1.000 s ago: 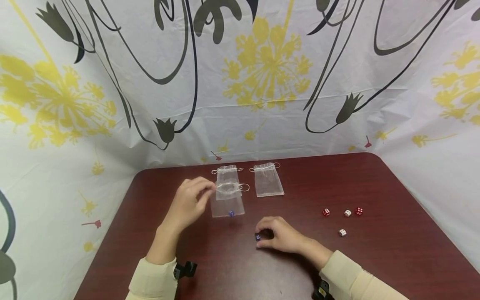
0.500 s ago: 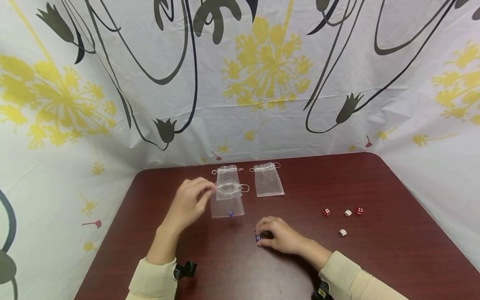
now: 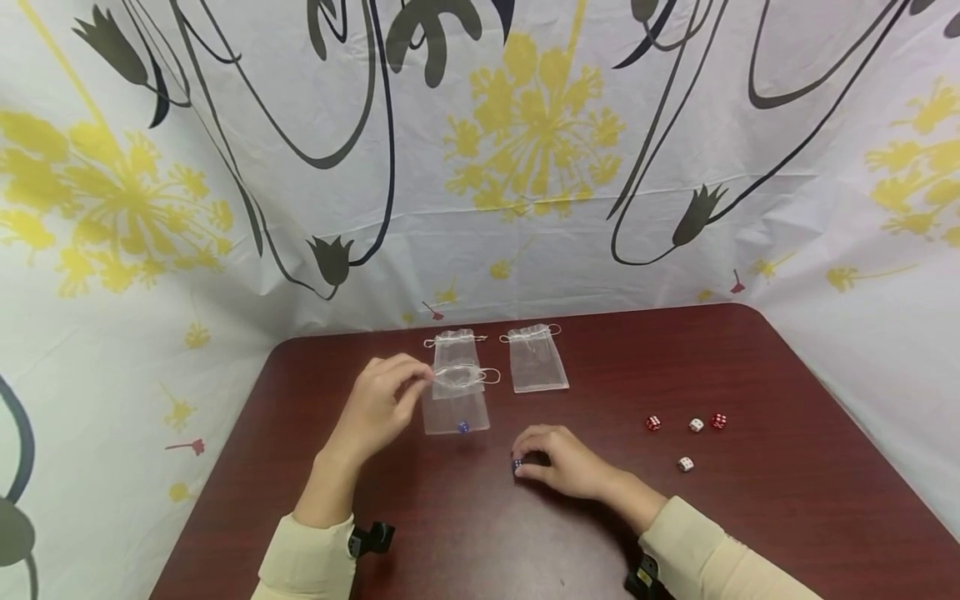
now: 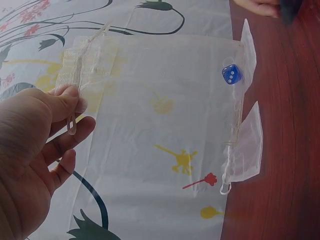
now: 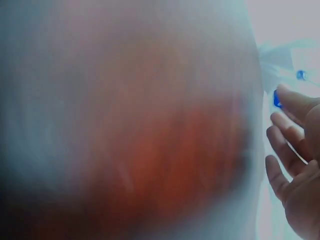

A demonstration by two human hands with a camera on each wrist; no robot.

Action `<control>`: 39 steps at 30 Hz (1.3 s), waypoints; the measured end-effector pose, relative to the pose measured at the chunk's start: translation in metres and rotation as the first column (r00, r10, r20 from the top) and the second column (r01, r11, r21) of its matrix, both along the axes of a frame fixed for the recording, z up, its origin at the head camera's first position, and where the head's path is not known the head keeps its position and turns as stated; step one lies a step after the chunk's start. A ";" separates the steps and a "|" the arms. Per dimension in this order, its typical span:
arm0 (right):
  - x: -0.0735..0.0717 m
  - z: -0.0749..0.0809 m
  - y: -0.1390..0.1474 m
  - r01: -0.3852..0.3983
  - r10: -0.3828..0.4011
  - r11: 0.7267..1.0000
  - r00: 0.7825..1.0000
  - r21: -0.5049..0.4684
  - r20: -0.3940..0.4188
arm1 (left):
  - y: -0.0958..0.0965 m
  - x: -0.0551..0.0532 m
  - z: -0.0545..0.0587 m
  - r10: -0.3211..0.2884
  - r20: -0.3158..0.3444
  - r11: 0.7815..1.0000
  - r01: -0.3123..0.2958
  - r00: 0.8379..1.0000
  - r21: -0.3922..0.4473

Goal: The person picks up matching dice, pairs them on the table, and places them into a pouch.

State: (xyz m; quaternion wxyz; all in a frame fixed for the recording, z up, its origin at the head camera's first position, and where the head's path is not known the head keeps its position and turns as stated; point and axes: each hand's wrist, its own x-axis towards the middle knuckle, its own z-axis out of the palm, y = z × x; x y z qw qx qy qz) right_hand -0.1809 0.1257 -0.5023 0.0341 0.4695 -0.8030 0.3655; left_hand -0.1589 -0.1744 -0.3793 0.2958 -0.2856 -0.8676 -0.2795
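Note:
My left hand pinches the drawstring top of a sheer white organza pouch, which hangs over the far part of the table. A blue die lies inside at its bottom; the left wrist view shows this die through the mesh. To the right and nearer, my right hand holds a second blue die between thumb and fingers, just apart from the pouch. In the right wrist view the held die peeks out by the thumb, and most of that view is blurred.
Behind the held pouch lies another sheer pouch, and a third pouch lies to its right. On the right side of the dark red table are two red dice and two white dice. A patterned cloth hangs behind.
My right hand has shifted slightly away from me with the blue die in its fingers. The left hand and the pouch have stayed nearly still.

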 end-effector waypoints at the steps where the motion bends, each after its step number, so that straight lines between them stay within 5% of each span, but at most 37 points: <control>1: -0.002 0.002 0.001 0.004 -0.004 1.000 1.000 -0.008 0.000 | 0.001 0.000 0.000 -0.001 0.002 1.000 0.001 1.000 -0.002; 16: -0.024 0.061 0.006 0.099 -0.097 0.987 0.995 -0.125 0.020 | 0.003 0.001 0.000 0.003 0.017 1.000 -0.003 1.000 -0.004; 39: -0.038 0.140 -0.020 0.047 -0.067 0.984 0.991 -0.174 -0.112 | 0.014 -0.002 -0.008 -0.027 0.011 1.000 0.027 1.000 0.004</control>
